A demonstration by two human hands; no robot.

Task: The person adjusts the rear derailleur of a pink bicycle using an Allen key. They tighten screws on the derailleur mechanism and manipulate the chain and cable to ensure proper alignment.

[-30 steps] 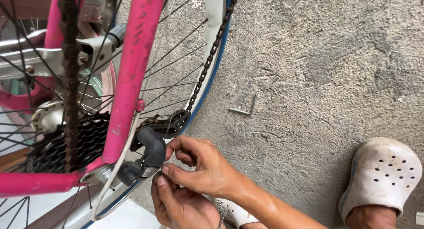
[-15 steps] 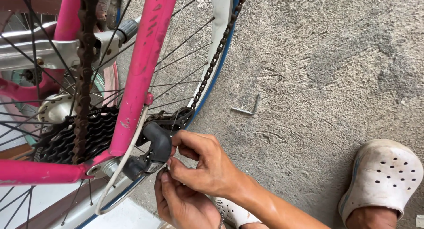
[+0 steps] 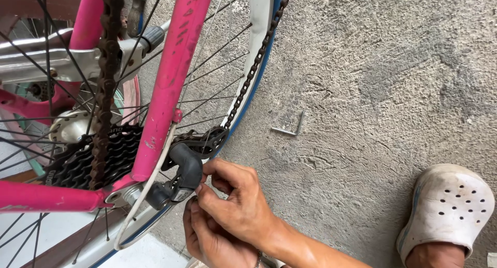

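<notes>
Both hands (image 3: 233, 216) pinched at black derailleur (image 3: 184, 172)

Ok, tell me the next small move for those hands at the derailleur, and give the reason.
Probably keep the right hand pinching at the black derailleur and steady it from below with the left hand. Both sets of fingertips already meet at its lower edge beside the pink frame, and the hex key lies apart on the concrete floor, so this looks like finger work.
</notes>
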